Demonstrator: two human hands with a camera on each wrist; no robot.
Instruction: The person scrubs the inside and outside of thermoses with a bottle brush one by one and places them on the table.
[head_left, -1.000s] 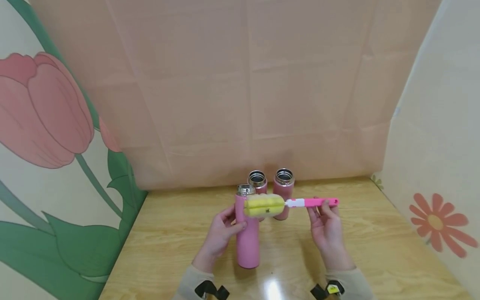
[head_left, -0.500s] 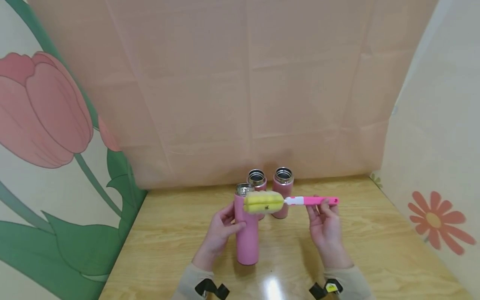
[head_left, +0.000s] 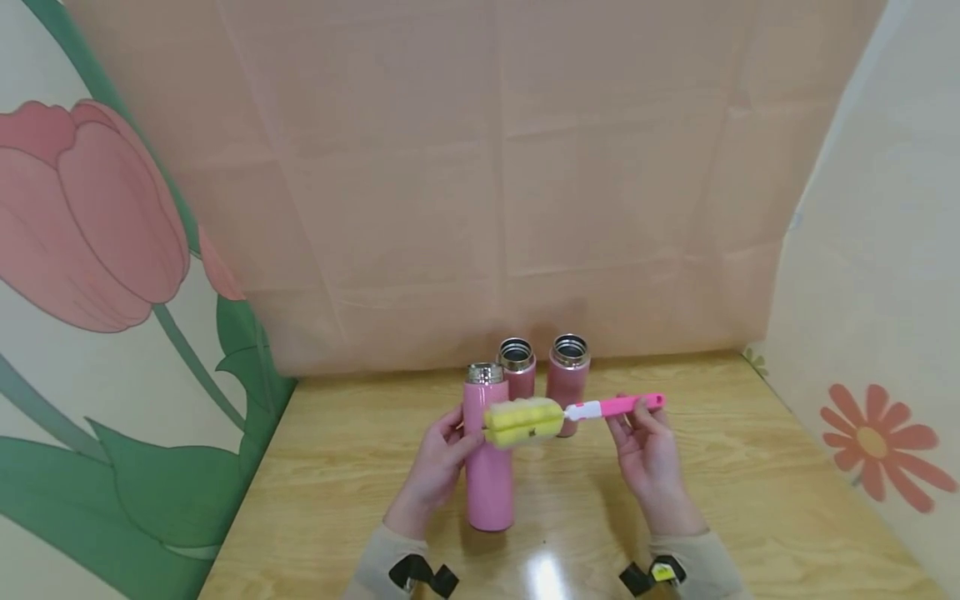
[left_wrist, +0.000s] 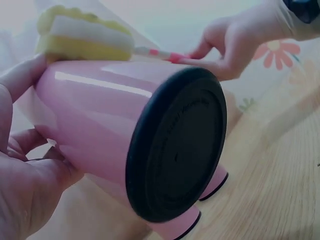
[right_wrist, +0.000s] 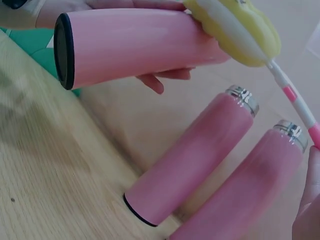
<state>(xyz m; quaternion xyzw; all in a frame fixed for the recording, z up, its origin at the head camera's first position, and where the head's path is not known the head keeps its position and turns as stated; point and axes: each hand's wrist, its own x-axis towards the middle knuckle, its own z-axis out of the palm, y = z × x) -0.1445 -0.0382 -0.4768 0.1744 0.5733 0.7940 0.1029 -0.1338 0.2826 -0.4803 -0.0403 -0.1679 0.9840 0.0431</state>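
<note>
My left hand (head_left: 437, 462) grips a pink insulated bottle (head_left: 491, 492) around its upper half, lidless, its metal neck upward. The left wrist view shows the bottle's black base (left_wrist: 177, 145) lifted above the table. My right hand (head_left: 651, 458) pinches the bright pink handle of a bottle brush (head_left: 525, 422) by its far end. The brush lies nearly level, and its yellow and white sponge head overlaps the bottle's side in the head view, outside the mouth. In the right wrist view the sponge head (right_wrist: 240, 30) is right at the bottle's upper side.
Two more lidless pink bottles stand on the wooden table (head_left: 337, 500) behind, one at the left (head_left: 521, 383) and one at the right (head_left: 567, 385). A pinkish sheet (head_left: 480, 208) hangs at the table's back edge. Flower-printed walls flank both sides.
The held bottle has shifted slightly left and stands straighter. The brush's sponge end has dipped a little and the brush has moved slightly left. Both hands keep their holds.
</note>
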